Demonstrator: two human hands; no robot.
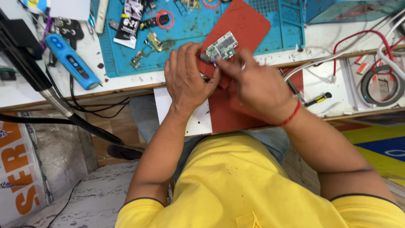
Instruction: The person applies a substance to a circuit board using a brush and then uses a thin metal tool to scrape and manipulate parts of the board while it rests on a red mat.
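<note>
A small green circuit board (222, 46) is pinched at its lower left end by my left hand (186, 78), over the front edge of a white workbench. My right hand (253, 82) meets it from the right, fingertips on the board's lower edge, perhaps gripping a thin tool that I cannot make out. A red thread circles the right wrist. Under both hands lies a red mat (242, 25) that hangs over the bench edge.
A blue work mat (185, 29) carries loose circuit parts (145, 50) and a red ring (164, 19). A blue handheld tool (71, 61) lies left, by a black hose (38, 80). Right: a yellow-handled screwdriver (318, 99), cables, a tape roll (382, 86).
</note>
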